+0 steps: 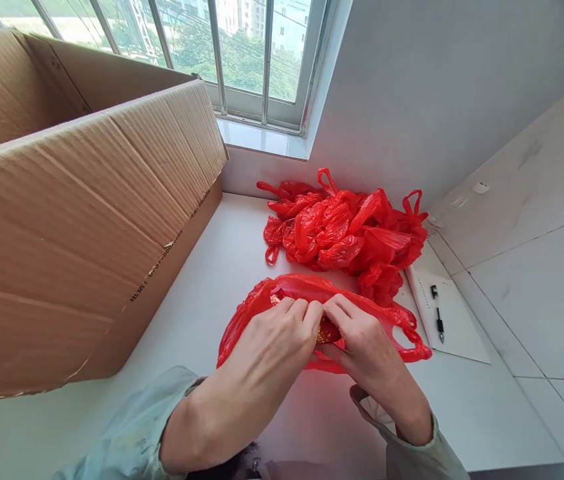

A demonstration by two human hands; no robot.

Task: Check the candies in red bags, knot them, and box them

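A red plastic bag (247, 313) lies spread open in front of me, one looped handle stretching to the right. Over its mouth, my left hand (279, 333) and my right hand (362, 337) meet with bent fingers. Between them shows a small shiny red-and-gold item (329, 331), mostly covered by my fingers, so its kind is unclear. My right thumb is underneath it, and my left fingertips pinch at its upper left side. More shiny red material glints inside the bag beyond my left knuckles.
Behind the bag sits a heap of crumpled red plastic bags (342, 227) against the wall. A large open cardboard box (112, 220) stands on the left. To the right, a black pen (439, 317) rests on white paper (462, 333) on the white table (497, 413). A barred window (242, 60) is beyond.
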